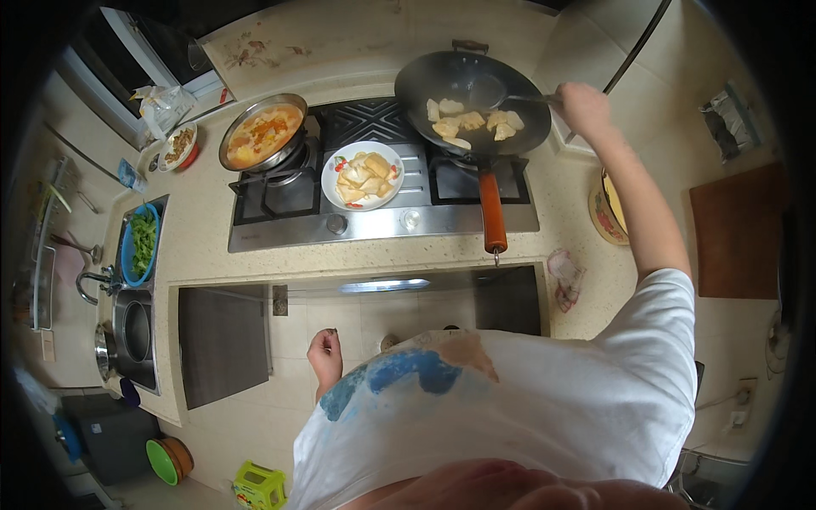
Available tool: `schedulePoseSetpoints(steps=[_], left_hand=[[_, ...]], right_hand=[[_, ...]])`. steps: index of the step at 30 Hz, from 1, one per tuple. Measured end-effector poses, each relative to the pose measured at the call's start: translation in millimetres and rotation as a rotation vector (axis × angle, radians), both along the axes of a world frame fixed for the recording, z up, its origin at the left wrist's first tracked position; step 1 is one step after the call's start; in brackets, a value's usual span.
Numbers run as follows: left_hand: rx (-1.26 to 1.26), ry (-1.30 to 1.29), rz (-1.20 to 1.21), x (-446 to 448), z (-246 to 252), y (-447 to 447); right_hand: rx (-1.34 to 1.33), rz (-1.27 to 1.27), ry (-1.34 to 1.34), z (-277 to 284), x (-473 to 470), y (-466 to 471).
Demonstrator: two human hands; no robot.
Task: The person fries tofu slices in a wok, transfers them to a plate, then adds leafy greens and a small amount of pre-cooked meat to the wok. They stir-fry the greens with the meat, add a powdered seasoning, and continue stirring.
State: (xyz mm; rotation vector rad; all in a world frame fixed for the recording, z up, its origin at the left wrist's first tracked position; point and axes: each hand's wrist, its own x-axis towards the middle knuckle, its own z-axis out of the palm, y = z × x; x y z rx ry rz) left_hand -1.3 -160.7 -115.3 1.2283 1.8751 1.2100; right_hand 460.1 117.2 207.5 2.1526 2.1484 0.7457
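Observation:
My right hand (583, 108) grips the handle of a metal cooking ladle or turner (494, 95), whose head rests inside a dark wok (427, 80). Light steam hazes the wok. Pale golden pieces, apparently tofu (472, 121), lie apart across its bottom. The wok stands on the right burner, its orange-brown wooden handle (492, 210) pointing towards me. Low in front of my body hangs my left hand (326, 357), fingers curled in; a small dark spot shows at the fingertips. Between the burners, a white plate (328, 188) carries more of the pale golden slices.
On the left burner stands a steel pan (299, 105) of orange-red soup. A bowl of chopped food (180, 145) sits beyond it. Leafy greens fill a blue basket (131, 271) in the sink. Right of the steel gas hob (382, 223) lie a crumpled cloth (565, 277) and a patterned pot (602, 217).

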Motion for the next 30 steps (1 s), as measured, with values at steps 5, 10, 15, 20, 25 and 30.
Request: schedulePoseSetpoints(steps=[5,10,15,20,25,30], left_hand=[[0.025,-0.014,0.001,-0.6,-4.1,4.9],[0.016,-0.038,-0.030,2.0,-8.8,10.4],[0.049,-0.037,-0.057,3.8,-9.4,14.8],[0.025,-0.047,-0.065,1.8,-7.5,14.5],[0.020,-0.052,-0.042,1.1,-4.3,10.8],[0.024,-0.029,-0.041,-1.2,-3.7,7.6]], right_hand=[[0.005,-0.018,-0.189,35.4,3.0,-3.6],[-0.060,0.011,-0.274,39.3,-7.3,-18.2],[-0.104,-0.022,-0.207,40.6,-13.5,-26.1],[-0.058,-0.028,-0.244,37.7,-12.7,-24.7],[-0.084,-0.035,-0.196,29.1,-12.2,-25.3],[-0.021,-0.042,-0.158,36.0,-8.7,-21.3]])
